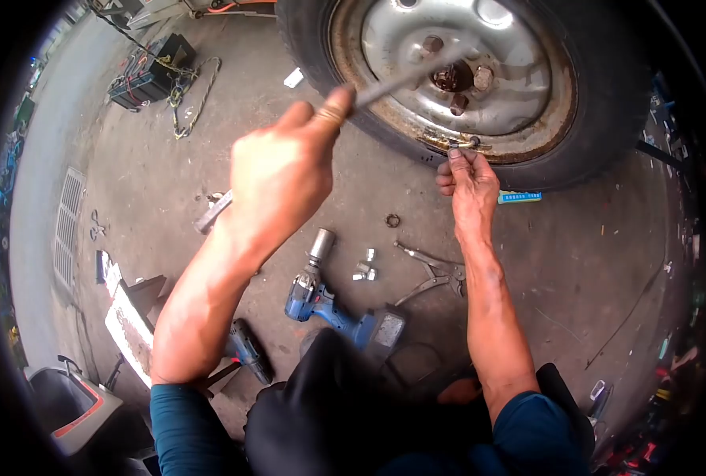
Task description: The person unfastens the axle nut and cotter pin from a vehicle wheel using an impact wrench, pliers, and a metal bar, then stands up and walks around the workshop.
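Observation:
My left hand (285, 163) is closed around a metal bar (400, 83). The bar's upper end is blurred and lies in front of the wheel's hub; its other end sticks out behind my wrist. The car wheel (519, 103) has a dark tyre and a silver steel rim with rusty edges, with rusty lug nuts (484, 77) around its centre. At the rim's lower edge, my right hand (470, 178) is closed in a pinch beside the valve stem (470, 143). Whatever its fingertips hold is too small to make out.
On the floor lie a blue impact wrench (333, 313) with a socket, several shiny nuts (366, 268), locking pliers (436, 270), a ring-shaped part (393, 220) and a dark power tool (250, 353). A blue box (519, 197) sits under the tyre. A battery (155, 71) with cables stands upper left.

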